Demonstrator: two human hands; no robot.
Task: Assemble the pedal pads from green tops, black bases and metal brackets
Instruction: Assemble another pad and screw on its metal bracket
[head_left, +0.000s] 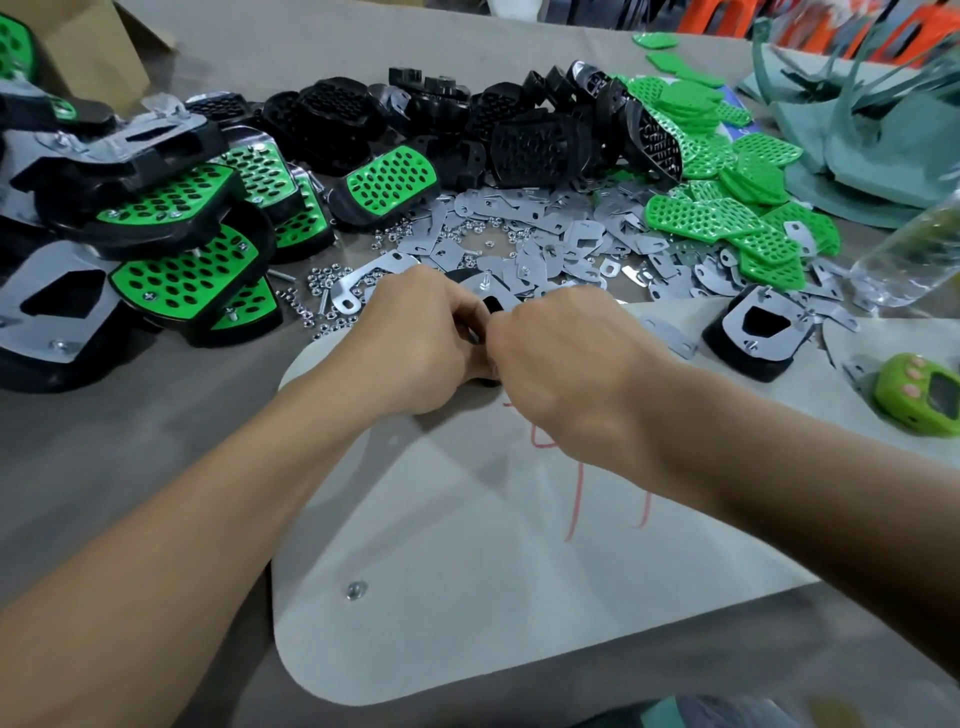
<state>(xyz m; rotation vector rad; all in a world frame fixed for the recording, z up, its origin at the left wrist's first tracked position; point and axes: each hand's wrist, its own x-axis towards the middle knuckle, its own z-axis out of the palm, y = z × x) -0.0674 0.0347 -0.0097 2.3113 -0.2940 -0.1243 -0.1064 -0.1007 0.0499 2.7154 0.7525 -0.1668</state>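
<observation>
Both hands meet at the table's middle over one pedal pad (480, 291), lying bracket side up with a screw sticking out. My left hand (415, 343) grips its left side. My right hand (561, 353) has its fingers curled at the pad's top; what they pinch is hidden. Loose metal brackets (550, 234) are heaped just beyond. Black bases (519, 135) lie piled farther back, and green tops (727, 218) are heaped at the right. Finished pads (171, 218) are stacked at the left.
Small nuts (322, 291) are scattered left of my hands. A bracket-up pad (758, 332) sits at the right, near a green counter (919, 400) and a clear bottle (914, 249). A pale board (467, 545) with one nut (355, 590) lies under my arms. A cardboard box (88, 47) stands at the back left.
</observation>
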